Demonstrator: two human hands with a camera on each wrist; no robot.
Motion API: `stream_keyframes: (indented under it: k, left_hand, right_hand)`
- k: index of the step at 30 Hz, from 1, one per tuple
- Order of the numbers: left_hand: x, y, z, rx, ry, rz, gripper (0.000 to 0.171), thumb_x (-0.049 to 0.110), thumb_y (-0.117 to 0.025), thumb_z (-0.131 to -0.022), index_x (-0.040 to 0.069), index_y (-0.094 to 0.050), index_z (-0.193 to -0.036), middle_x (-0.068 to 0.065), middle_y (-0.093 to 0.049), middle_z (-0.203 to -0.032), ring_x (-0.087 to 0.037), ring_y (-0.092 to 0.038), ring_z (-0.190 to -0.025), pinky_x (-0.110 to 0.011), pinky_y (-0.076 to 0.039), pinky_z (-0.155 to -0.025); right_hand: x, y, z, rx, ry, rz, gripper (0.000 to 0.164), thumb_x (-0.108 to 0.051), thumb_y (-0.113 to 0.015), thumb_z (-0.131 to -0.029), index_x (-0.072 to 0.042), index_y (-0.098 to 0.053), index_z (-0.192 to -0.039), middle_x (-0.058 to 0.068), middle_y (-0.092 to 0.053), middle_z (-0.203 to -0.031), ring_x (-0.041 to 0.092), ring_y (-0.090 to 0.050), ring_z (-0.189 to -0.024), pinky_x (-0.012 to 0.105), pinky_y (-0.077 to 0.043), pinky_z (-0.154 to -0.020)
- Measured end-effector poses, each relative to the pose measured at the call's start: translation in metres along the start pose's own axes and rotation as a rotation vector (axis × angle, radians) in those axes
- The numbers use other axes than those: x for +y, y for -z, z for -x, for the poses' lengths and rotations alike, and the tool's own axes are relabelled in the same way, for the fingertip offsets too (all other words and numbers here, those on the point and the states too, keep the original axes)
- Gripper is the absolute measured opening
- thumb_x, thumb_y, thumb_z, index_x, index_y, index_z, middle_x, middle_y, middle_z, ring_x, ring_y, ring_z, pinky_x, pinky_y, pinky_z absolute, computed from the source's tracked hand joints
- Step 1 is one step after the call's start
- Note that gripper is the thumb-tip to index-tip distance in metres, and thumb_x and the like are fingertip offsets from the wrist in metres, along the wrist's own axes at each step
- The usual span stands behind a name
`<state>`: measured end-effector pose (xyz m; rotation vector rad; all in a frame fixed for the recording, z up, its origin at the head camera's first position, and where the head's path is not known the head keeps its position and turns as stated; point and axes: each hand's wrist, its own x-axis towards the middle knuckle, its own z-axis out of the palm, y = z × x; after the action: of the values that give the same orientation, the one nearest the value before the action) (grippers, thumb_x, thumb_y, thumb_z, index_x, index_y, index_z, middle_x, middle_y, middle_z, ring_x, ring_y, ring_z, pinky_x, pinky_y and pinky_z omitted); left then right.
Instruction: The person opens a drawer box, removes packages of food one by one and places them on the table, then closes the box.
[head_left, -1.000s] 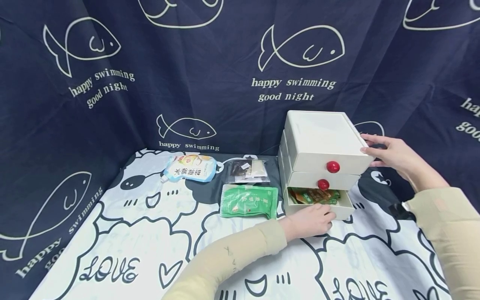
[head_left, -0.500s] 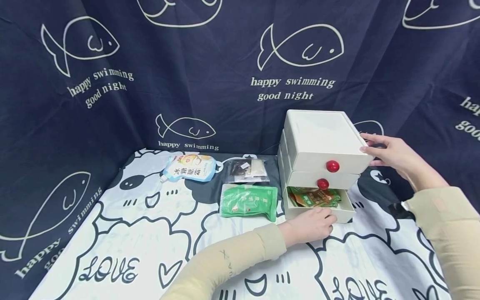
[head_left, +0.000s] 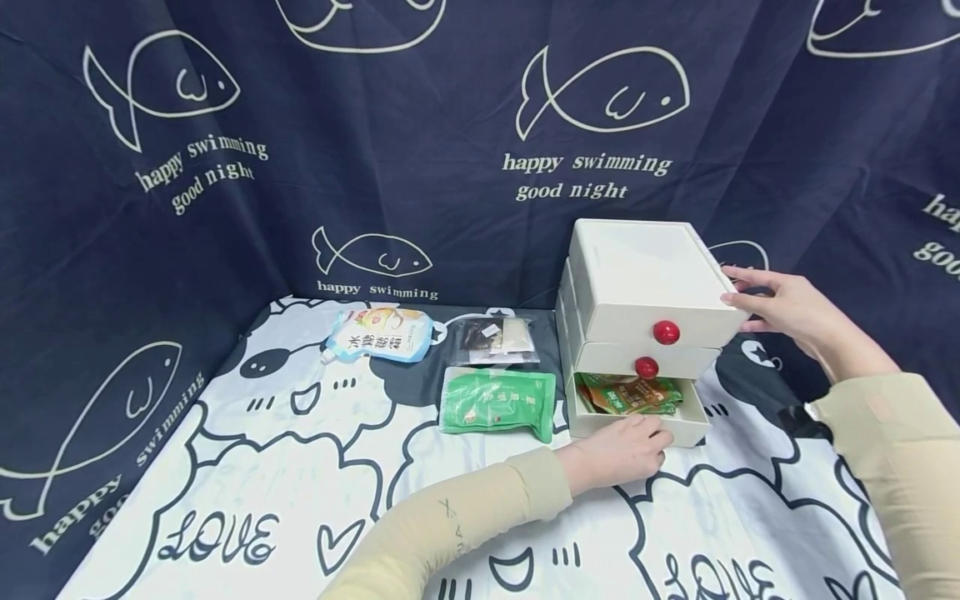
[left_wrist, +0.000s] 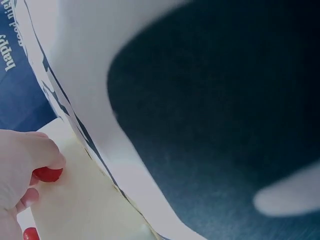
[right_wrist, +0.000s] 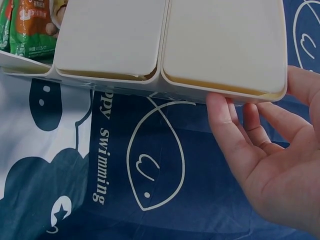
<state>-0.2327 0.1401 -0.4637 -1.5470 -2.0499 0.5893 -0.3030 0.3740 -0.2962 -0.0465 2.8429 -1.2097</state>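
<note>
A white three-tier drawer cabinet (head_left: 637, 258) stands at the right of the table, with red round knobs on its drawers. Its bottom drawer (head_left: 686, 432) is pulled out, and green-and-brown snack packets (head_left: 633, 396) lie inside. My left hand (head_left: 618, 454) is at that drawer's front; in the left wrist view its fingers pinch the red knob (left_wrist: 48, 174). Against the upper right side of the cabinet rests my right hand (head_left: 798, 317), its thumb at the top edge and its fingers extended along the side wall. The two upper drawers are closed.
Left of the cabinet lies a green packet (head_left: 498, 402), with a clear bag of dark and pale contents (head_left: 497, 342) behind it. Farther left is a blue-and-white spouted pouch (head_left: 381, 336). A dark blue fish-print curtain (head_left: 465, 192) hangs behind the table.
My left hand has drawn the bottom drawer slightly farther out toward me, showing more of the packets. The right hand has stayed at the cabinet's side.
</note>
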Motion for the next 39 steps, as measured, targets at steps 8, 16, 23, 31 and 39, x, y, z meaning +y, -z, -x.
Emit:
stream_keyframes:
  k: [8, 16, 23, 31, 39]
  left_hand:
    - [-0.001, 0.002, -0.001, -0.016, -0.038, -0.035, 0.032, 0.016, -0.039, -0.097, 0.027, -0.067, -0.109, 0.005, -0.054, -0.115, -0.014, -0.046, -0.104, -0.025, -0.042, -0.088]
    - [0.000, 0.011, 0.000, -0.028, -0.039, 0.001, 0.030, 0.017, -0.042, -0.097, 0.028, -0.067, -0.110, 0.006, -0.053, -0.116, -0.013, -0.045, -0.105, -0.024, -0.042, -0.086]
    - [0.006, 0.020, 0.001, -0.010, -0.048, 0.003, 0.031, 0.019, -0.040, -0.097, 0.031, -0.068, -0.104, 0.007, -0.053, -0.115, -0.012, -0.046, -0.104, -0.023, -0.041, -0.085]
    - [0.010, 0.028, 0.004, -0.006, -0.062, 0.021, 0.032, 0.018, -0.041, -0.096, 0.033, -0.068, -0.102, 0.007, -0.054, -0.115, -0.013, -0.047, -0.104, -0.022, -0.042, -0.084]
    - [0.016, 0.036, 0.004, -0.043, -0.069, 0.061, 0.029, 0.020, -0.043, -0.096, 0.035, -0.067, -0.104, 0.009, -0.055, -0.117, -0.010, -0.047, -0.107, -0.020, -0.041, -0.085]
  right_hand:
    - [-0.003, 0.000, 0.000, -0.009, -0.003, 0.011, 0.075, -0.040, -0.061, -0.089, -0.002, -0.029, -0.146, -0.013, -0.054, -0.103, -0.008, -0.056, -0.076, 0.022, -0.055, -0.071]
    - [-0.003, 0.000, -0.001, -0.016, -0.007, 0.025, 0.072, -0.036, -0.058, -0.092, -0.002, -0.026, -0.147, 0.016, -0.047, -0.123, -0.008, -0.055, -0.075, 0.021, -0.054, -0.070]
    - [-0.004, 0.001, -0.002, -0.022, -0.005, 0.025, 0.073, -0.036, -0.057, -0.093, -0.003, -0.022, -0.148, 0.025, -0.032, -0.133, -0.010, -0.050, -0.075, 0.021, -0.055, -0.069]
    - [-0.002, 0.002, -0.003, -0.026, 0.000, 0.026, 0.073, -0.036, -0.057, -0.093, -0.003, -0.022, -0.148, 0.024, -0.033, -0.133, -0.011, -0.050, -0.075, 0.022, -0.055, -0.070]
    - [-0.001, 0.003, -0.002, -0.030, -0.001, 0.016, 0.074, -0.036, -0.059, -0.092, -0.001, -0.025, -0.147, 0.004, -0.049, -0.117, -0.010, -0.053, -0.075, 0.023, -0.055, -0.071]
